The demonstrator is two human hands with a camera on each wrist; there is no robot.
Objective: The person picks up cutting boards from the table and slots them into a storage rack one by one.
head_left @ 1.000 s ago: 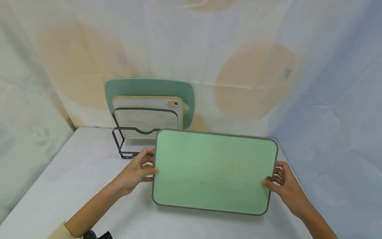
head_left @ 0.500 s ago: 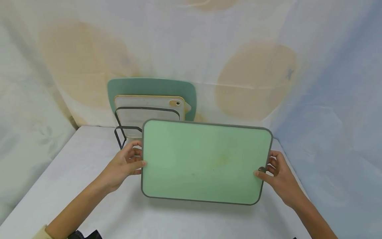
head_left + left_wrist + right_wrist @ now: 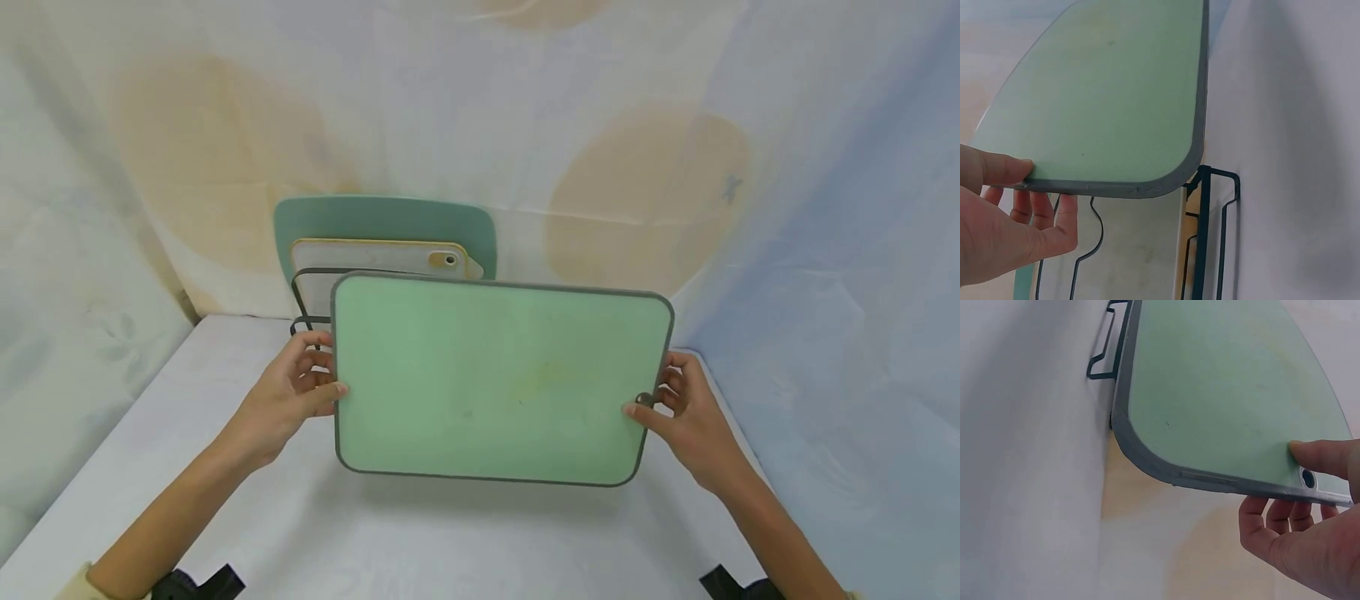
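While the head view shows the left hand (image 3: 288,396) and right hand (image 3: 686,421) gripping the green cutting board (image 3: 495,379) aloft before the wire rack (image 3: 307,312), both wrist views show it unslotted, so racking seemingly remains.

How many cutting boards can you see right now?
3. A light green cutting board is held off the table by the left hand and right hand. A white board and a teal board stand in the wire rack behind; more may be hidden.
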